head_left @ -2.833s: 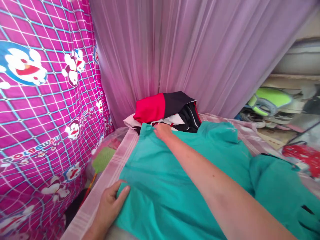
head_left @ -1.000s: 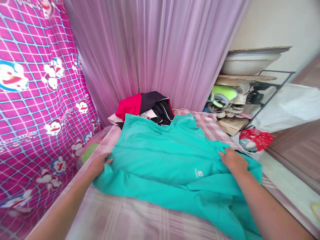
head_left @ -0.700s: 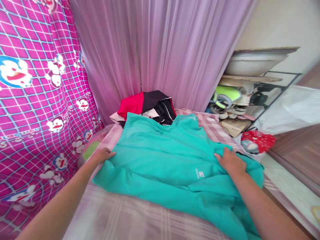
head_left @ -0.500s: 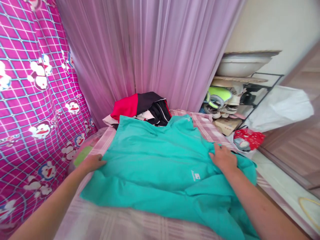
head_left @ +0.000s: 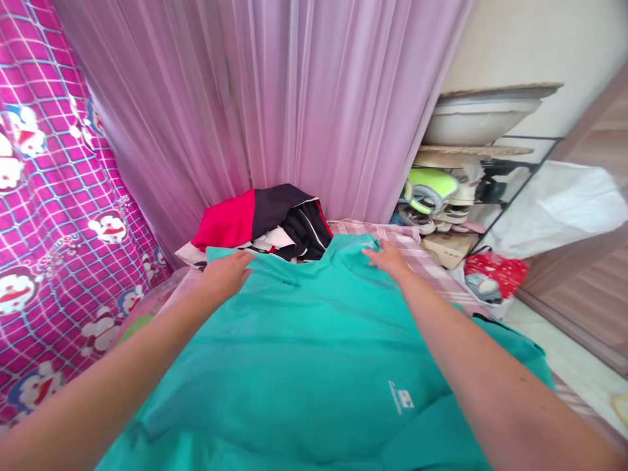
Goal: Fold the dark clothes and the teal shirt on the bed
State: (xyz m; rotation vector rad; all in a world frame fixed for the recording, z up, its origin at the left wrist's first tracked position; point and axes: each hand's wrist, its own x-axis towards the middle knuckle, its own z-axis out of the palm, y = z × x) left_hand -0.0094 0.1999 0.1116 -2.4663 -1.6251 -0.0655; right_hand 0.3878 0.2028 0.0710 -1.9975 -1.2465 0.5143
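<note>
A teal garment (head_left: pixel 294 353) with a small white print lies spread over the bed, filling the middle and front of the view. On its far left corner rests my left hand (head_left: pixel 228 273), fingers stretched out to the right and the thumb a little apart. My right hand (head_left: pixel 390 258) touches the far right corner, its thumb and fingers apart over the cloth. Whether either hand pinches any fabric is hard to make out. Behind the garment's far edge sits a heap of red, black and white clothing (head_left: pixel 275 216).
A pink plaid sheet (head_left: pixel 407 248) covers the bed. Purple curtains (head_left: pixel 314 98) hang behind, and a magenta patterned cloth (head_left: pixel 53 216) hangs at left. To the right stand a rack (head_left: pixel 527 173) with shoes and a basin (head_left: pixel 483 121), plus a white bag (head_left: pixel 564 209) and a red bag (head_left: pixel 500 271).
Both hands have moved away from me, from the garment's sides to its far corners. The view has shifted closer, and the garment now reaches the bottom of the picture.
</note>
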